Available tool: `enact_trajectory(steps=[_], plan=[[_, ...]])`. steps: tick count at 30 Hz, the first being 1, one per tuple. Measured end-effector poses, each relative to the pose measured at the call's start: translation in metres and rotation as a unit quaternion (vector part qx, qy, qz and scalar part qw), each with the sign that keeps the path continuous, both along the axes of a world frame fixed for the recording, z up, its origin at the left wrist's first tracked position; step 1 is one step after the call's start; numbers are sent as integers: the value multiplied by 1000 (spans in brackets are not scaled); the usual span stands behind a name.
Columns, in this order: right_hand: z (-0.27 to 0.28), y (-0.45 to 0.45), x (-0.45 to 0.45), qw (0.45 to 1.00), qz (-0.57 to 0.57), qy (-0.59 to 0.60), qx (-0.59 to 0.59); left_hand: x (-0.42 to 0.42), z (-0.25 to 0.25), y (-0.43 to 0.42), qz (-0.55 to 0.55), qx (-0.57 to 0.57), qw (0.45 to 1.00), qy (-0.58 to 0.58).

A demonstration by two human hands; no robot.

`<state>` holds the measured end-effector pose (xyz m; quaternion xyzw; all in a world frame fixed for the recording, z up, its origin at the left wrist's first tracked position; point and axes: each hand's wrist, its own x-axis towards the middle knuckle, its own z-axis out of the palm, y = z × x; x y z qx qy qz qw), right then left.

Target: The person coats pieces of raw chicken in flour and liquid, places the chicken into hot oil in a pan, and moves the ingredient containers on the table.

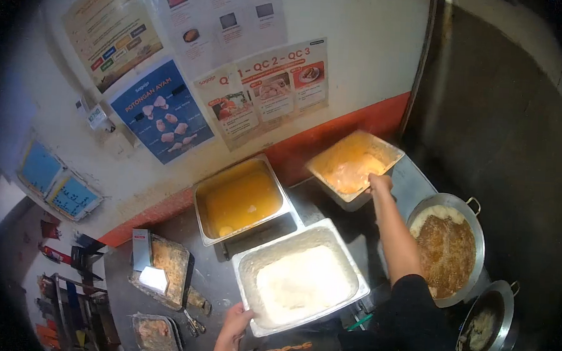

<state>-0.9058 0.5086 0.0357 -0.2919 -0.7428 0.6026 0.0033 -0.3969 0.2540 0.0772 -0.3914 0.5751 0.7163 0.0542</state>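
Observation:
My left hand [238,321] is closed on the near left edge of a metal pan of white flour [304,281]. Farther up and to the right, my right hand [380,183] grips the near rim of a second metal pan [355,167], which is tilted and holds an orange-yellow mixture. Between these pans and the wall stands a third metal pan with amber liquid [240,197] and a few pale bits in it.
At the right, a wok of bubbling brown oil [445,251] stands above a smaller wok [486,327]. A crusted tray [173,268] with metal boxes, tongs [194,323] and a small food tray [155,335] lie at the left. Posters [163,111] cover the wall.

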Motion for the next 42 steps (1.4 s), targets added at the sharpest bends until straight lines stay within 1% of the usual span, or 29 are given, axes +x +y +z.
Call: enact_trajectory(steps=[3, 4, 5, 7, 8, 9, 10, 12, 14, 16, 17, 18, 19, 22, 23, 24, 25, 26, 28, 30, 32, 33, 34, 36, 38, 39, 40, 41, 42], plan=[[42, 31, -20, 992, 5, 93, -87, -38, 0, 15, -21, 30, 999, 26], [77, 42, -13, 992, 31, 109, -64, -52, 4, 20, -43, 38, 998, 22], [130, 42, 14, 983, 31, 140, -111, -68, 9, 28, -55, 34, 997, 32], [163, 67, 4, 980, 53, 165, -93, -100, 8, 39, -79, 50, 994, 59], [207, 68, 33, 978, 67, 179, -83, -117, -2, 42, -92, 68, 991, 75], [218, 86, 24, 981, 77, 171, -43, -134, -13, 46, -95, 74, 989, 81], [245, 85, 41, 973, 84, 200, -82, -153, -24, 52, -101, 72, 989, 83], [276, 106, 48, 974, 79, 209, -41, -196, -39, 63, -105, 82, 986, 97], [314, 112, 78, 971, 77, 224, -31, -237, -41, 72, -125, 30, 988, 89], [327, 145, 81, 968, 121, 218, -8, -265, -9, 80, -135, -66, 987, 54], [338, 146, 97, 960, 144, 238, -30, -295, -65, 86, -84, 10, 986, 145], [342, 155, 102, 963, 131, 237, -16, -305, -40, 88, -84, 17, 989, 122], [349, 160, 117, 959, 142, 242, -34, -319, -46, 91, -42, 5, 989, 144], [354, 168, 152, 964, 127, 233, -20, -378, -109, 91, 43, 2, 983, 178], [351, 194, 156, 967, 153, 202, -8, -379, -88, 86, 40, -45, 993, 103], [351, 167, 173, 966, 104, 235, -16, -398, -119, 82, 56, -102, 985, 127], [353, 161, 186, 974, 69, 214, 7, -415, -143, 75, 71, -110, 984, 120], [354, 167, 198, 978, 90, 180, 45, -426, -163, 71, 84, -119, 983, 110], [340, 165, 215, 980, 74, 183, 23, -440, -182, 60, 90, -137, 984, 78], [325, 159, 231, 978, 59, 196, 31, -442, -178, 51, 109, -124, 984, 62], [312, 155, 243, 986, 56, 152, 33, -447, -187, 28, 80, -127, 989, 5], [308, 144, 252, 988, 58, 136, 42, -449, -196, 20, 49, -180, 981, -55], [303, 136, 260, 990, 61, 120, 50, -447, -198, 17, 55, -180, 981, -53], [282, 131, 271, 990, 77, 110, 31, -435, -197, 18, 10, -47, 997, 54], [264, 123, 285, 992, 103, 73, 11, -403, -162, 25, -59, -35, 989, 133], [287, 103, 288, 993, 101, 55, 36, -383, -138, 29, -95, -31, 981, 168], [282, 97, 291, 993, 104, 41, 44, -358, -123, 27, -138, -49, 969, 198], [261, 102, 291, 989, 137, 46, 35, -327, -115, 24, -134, -32, 965, 225], [271, 103, 294, 990, 141, 25, 18, -289, -89, 28, -130, -2, 959, 251]])
